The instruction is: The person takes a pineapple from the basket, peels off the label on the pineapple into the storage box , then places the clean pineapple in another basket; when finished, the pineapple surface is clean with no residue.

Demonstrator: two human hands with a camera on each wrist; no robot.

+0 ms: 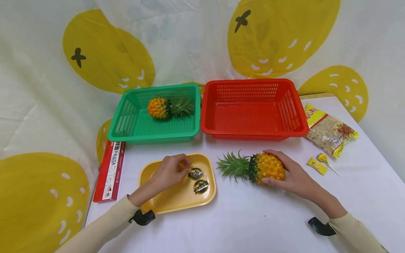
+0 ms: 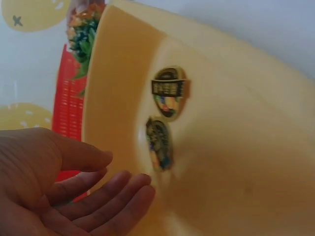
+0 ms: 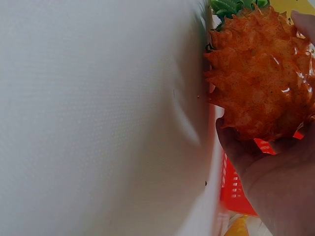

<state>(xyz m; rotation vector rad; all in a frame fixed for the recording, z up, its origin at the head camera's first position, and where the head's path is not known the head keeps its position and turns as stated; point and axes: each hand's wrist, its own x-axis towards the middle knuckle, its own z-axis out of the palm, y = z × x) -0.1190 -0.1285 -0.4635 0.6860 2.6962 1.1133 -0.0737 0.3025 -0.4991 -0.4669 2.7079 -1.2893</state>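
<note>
My right hand (image 1: 299,177) grips the rounded base of a toy pineapple (image 1: 269,168), which lies on its side with its green leaves pointing left. In the right wrist view the thumb and fingers wrap the spiky orange body (image 3: 261,73). My left hand (image 1: 171,171) hovers over a yellow tray (image 1: 210,193), its fingers loosely bent and nothing between them in the left wrist view. Beside those fingertips, two round black-and-gold stickers (image 2: 168,93) lie in the tray, one close below the other.
Behind the tray stands a green basket (image 1: 155,133) holding another pineapple (image 1: 159,108). A red basket (image 1: 253,133) adjoins it. A pasta box (image 1: 109,172) lies at the left. At the right are a food bag (image 1: 330,131), a small yellow packet (image 1: 317,166) and a lollipop (image 1: 323,158).
</note>
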